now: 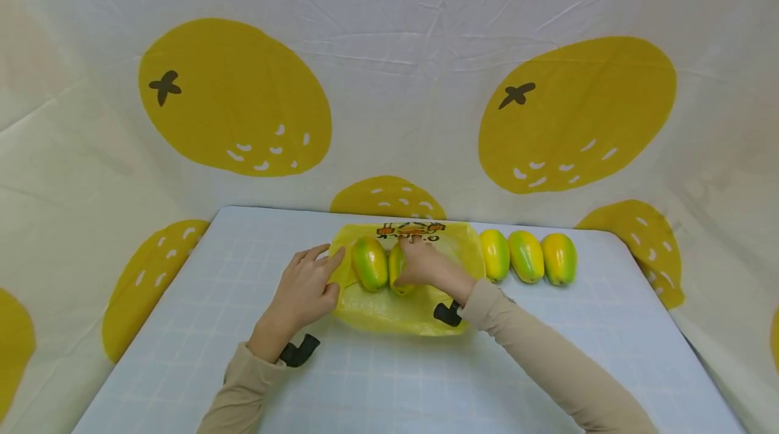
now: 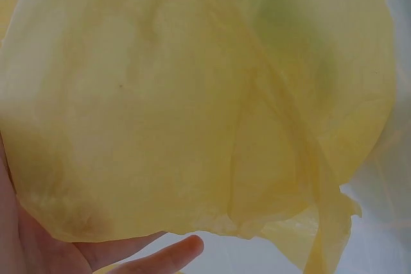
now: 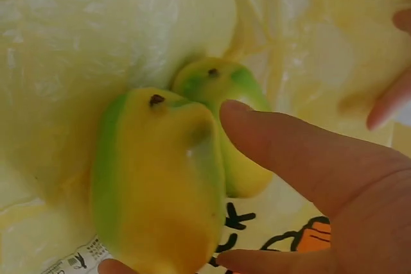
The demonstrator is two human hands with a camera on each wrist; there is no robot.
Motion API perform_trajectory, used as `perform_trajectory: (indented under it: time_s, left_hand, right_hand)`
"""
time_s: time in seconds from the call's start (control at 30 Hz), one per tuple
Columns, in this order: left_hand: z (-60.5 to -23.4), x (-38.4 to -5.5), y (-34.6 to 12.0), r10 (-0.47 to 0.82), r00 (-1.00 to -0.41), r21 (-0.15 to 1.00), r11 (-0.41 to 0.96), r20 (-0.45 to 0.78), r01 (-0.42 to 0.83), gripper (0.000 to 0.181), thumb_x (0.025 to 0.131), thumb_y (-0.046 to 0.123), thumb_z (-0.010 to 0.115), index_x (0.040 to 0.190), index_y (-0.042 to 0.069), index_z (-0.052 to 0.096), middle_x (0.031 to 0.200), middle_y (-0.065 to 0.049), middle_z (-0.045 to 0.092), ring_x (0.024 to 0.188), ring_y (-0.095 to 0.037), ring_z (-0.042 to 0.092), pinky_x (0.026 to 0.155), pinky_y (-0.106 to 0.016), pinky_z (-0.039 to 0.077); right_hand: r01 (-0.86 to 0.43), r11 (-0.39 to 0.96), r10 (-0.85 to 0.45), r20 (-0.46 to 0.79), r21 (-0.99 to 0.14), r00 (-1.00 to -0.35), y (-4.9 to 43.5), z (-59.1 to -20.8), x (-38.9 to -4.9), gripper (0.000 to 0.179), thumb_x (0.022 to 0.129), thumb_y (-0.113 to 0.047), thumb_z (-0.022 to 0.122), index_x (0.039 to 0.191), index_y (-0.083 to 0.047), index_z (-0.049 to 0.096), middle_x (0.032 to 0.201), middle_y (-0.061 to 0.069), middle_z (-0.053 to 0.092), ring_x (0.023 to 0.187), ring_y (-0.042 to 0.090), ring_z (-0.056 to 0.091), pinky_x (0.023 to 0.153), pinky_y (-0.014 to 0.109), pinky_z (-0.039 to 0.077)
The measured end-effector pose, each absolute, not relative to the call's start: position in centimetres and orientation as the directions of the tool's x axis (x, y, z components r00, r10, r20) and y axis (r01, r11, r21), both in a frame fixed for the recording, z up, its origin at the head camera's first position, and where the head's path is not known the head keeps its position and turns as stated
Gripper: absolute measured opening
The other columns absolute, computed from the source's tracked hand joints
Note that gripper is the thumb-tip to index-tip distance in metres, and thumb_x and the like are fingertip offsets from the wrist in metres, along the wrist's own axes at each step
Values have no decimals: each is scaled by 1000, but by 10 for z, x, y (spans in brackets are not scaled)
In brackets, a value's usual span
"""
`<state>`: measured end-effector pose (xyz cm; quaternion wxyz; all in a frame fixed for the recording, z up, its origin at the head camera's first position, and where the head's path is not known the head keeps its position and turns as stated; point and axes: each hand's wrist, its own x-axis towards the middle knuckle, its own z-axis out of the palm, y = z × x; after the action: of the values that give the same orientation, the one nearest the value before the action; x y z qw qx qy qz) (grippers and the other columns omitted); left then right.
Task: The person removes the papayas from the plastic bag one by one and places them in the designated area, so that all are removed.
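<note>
A thin yellow plastic bag (image 1: 395, 319) with a printed cartoon lies spread on the table. Two yellow-green mangoes (image 1: 369, 263) show against it, side by side; I cannot tell whether they are inside it. My right hand (image 1: 420, 265) reaches over the bag and grips the right mango (image 3: 157, 184), thumb at one side and fingers round the far end. The other mango (image 3: 247, 152) is just past the thumb. At the bag's left edge, my left hand (image 1: 310, 285) touches the plastic with fingers extended. In the left wrist view the bag (image 2: 160, 94) covers part of that hand.
To the right of the bag stand three more mangoes (image 1: 526, 256) in a row, the nearest close to the bag's edge. The table (image 1: 377, 387) has a pale checked cover. A fruit-print cloth (image 1: 402, 103) hangs behind and at both sides.
</note>
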<state>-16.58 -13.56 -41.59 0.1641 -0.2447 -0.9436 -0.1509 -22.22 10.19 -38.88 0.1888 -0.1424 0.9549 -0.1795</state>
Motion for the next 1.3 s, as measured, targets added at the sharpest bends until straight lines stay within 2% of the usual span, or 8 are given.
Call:
perform_trajectory:
  time_s: [0.13, 0.2, 0.27, 0.4, 0.53, 0.63, 0.93, 1.3]
  left_hand:
    - [-416, -166, -135, 416, -828, 209, 833, 377, 513, 55, 80, 6, 57, 135, -1, 61, 116, -19, 70, 128, -38, 51, 105, -57, 39]
    - [-416, -166, -135, 415, -827, 209, 832, 379, 513, 55, 80, 5, 58, 135, -1, 61, 115, -19, 70, 128, -38, 51, 105, -56, 39]
    - [-416, -166, -135, 415, -826, 207, 833, 381, 514, 55, 80, 5, 58, 134, -1, 61, 115, -19, 70, 128, -38, 52, 104, -56, 39]
    - [-416, -166, -135, 414, -825, 206, 833, 384, 514, 55, 80, 5, 58, 134, -1, 61, 115, -19, 70, 127, -38, 52, 104, -56, 40]
    - [-416, -166, -135, 416, -826, 207, 832, 381, 515, 55, 80, 5, 58, 134, -1, 61, 115, -19, 70, 128, -38, 52, 104, -56, 40]
    - [-416, -166, -135, 416, -827, 208, 832, 379, 514, 55, 80, 5, 58, 134, -1, 61, 115, -19, 70, 128, -38, 52, 104, -56, 40]
    - [-417, -166, -136, 416, -822, 207, 830, 388, 518, 55, 79, 5, 57, 134, -2, 61, 112, -19, 71, 127, -38, 52, 104, -57, 40]
    - [-418, -166, -136, 417, -818, 208, 827, 396, 522, 54, 79, 4, 56, 133, -2, 61, 106, -18, 73, 127, -38, 52, 103, -57, 40]
  right_hand:
    - [-168, 898, -319, -341, -406, -884, 101, -395, -224, 103, 76, -20, 84, 158, -6, 23, 156, 33, 20, 132, 45, 43, 93, 50, 50]
    - [-162, 897, -319, -349, -412, -881, 101, -398, -225, 104, 75, -18, 85, 158, -6, 23, 156, 33, 19, 127, 42, 48, 86, 46, 52]
    - [-170, 897, -325, -347, -408, -880, 101, -399, -226, 104, 74, -17, 85, 157, -4, 24, 155, 33, 20, 124, 41, 49, 84, 45, 52]
    - [-190, 893, -341, -336, -409, -878, 101, -399, -226, 103, 73, -15, 86, 156, -1, 25, 154, 34, 24, 129, 45, 45, 90, 48, 52]
    - [-243, 880, -378, -291, -409, -879, 103, -398, -228, 93, 69, -13, 89, 147, 3, 39, 144, 29, 44, 130, 44, 45, 97, 49, 49]
    - [-271, 868, -400, -264, -416, -877, 105, -400, -231, 89, 67, -13, 90, 142, 4, 45, 137, 24, 52, 130, 42, 45, 101, 49, 46]
    - [-235, 864, -389, -294, -446, -873, 106, -398, -234, 103, 68, -14, 90, 152, 3, 33, 149, 23, 43, 137, 39, 40, 109, 48, 39]
    - [-253, 840, -398, -229, -480, -888, 112, -384, -235, 99, 67, -21, 91, 149, 0, 39, 148, 18, 46, 132, 35, 46, 108, 47, 41]
